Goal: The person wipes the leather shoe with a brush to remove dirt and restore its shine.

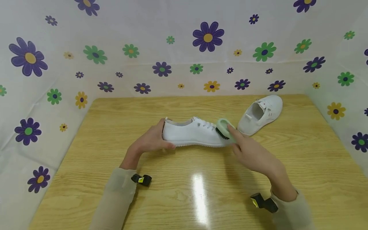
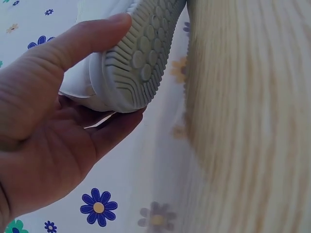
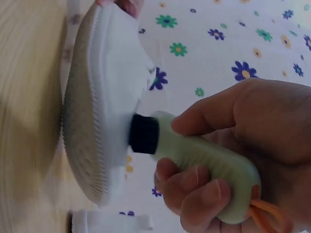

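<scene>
A white lace-up shoe (image 1: 184,132) is held by its heel in my left hand (image 1: 152,137), its toe pointing right. In the left wrist view, the thumb lies along the edge of the ridged sole (image 2: 146,53) and the fingers curl round the heel's other side. My right hand (image 1: 253,153) grips a pale green brush (image 1: 225,127) with dark bristles (image 3: 144,134). Those bristles meet the shoe's upper near the toe, just past the laces. From the handle's end hangs an orange loop (image 3: 269,216), seen in the right wrist view.
A second white shoe (image 1: 260,115) lies on the wooden table (image 1: 115,118) at the back right, close behind the brush. Flower-printed white cloth (image 1: 178,32) rises behind the table and along both sides. Black wrist devices (image 1: 142,180) are strapped at both sleeves.
</scene>
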Motion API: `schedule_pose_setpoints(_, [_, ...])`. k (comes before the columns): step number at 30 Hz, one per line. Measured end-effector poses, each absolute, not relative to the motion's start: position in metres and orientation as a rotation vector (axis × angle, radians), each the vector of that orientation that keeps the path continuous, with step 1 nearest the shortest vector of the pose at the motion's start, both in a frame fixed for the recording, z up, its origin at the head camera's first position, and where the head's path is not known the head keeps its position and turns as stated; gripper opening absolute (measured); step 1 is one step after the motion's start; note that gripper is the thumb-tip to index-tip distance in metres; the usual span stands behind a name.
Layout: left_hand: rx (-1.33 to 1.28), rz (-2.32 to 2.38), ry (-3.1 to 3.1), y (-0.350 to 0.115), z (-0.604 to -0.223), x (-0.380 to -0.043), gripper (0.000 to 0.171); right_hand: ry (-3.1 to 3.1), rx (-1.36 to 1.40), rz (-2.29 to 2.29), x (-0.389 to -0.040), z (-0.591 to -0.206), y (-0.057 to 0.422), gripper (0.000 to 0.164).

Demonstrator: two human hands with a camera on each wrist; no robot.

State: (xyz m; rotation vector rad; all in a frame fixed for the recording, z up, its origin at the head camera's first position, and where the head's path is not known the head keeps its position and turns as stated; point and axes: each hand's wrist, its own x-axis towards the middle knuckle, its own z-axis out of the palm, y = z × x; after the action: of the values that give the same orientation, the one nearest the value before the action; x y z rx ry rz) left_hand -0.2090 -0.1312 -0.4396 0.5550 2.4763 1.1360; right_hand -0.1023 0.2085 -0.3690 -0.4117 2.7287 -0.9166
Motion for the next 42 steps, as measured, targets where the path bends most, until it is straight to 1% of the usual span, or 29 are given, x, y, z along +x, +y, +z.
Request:
schedule_pose_setpoints(5, [0.596, 1.108, 2.517, -0.129, -0.439, -0.208, 0.090, 2.733, -0.370, -0.776, -0.104, -0.370, 0.222, 0.060])
schedule_pose_setpoints(9, [0.607, 1.088, 2.521, -0.128, -0.439, -0.205, 0.087, 2.759, -0.309, -0.734, -0.107, -0.377, 0.218, 0.060])
schedule_pose_setpoints(13, [0.599, 1.082, 2.521, -0.126, -0.437, -0.203, 0.088, 2.812, -0.336, -0.797, -0.108, -0.384, 0.206, 0.060])
schedule_pose_setpoints(18, [0.589, 1.109, 2.547, -0.125, -0.437, -0.203, 0.095, 2.801, -0.405, -0.847, -0.104, -0.383, 0.196, 0.061])
schedule_pose_setpoints(21, [0.594, 1.108, 2.561, -0.124, -0.438, -0.205, 0.098, 2.754, -0.352, -0.832, -0.099, -0.378, 0.196, 0.063])
schedule_pose_setpoints(25, [0.610, 1.096, 2.565, -0.123, -0.438, -0.206, 0.097, 2.705, -0.260, -0.769, -0.094, -0.371, 0.201, 0.065])
schedule_pose_setpoints(31, [0.601, 1.112, 2.562, -0.124, -0.436, -0.205, 0.097, 2.735, -0.210, -0.657, -0.098, -0.369, 0.213, 0.063])
schedule_pose_setpoints(37, [0.570, 1.120, 2.565, -0.127, -0.435, -0.204, 0.099, 2.772, -0.320, -0.794, -0.112, -0.383, 0.201, 0.061])
schedule_pose_setpoints(42, [0.608, 1.089, 2.574, -0.124, -0.435, -0.205, 0.096, 2.715, -0.430, -0.924, -0.113, -0.388, 0.195, 0.061])
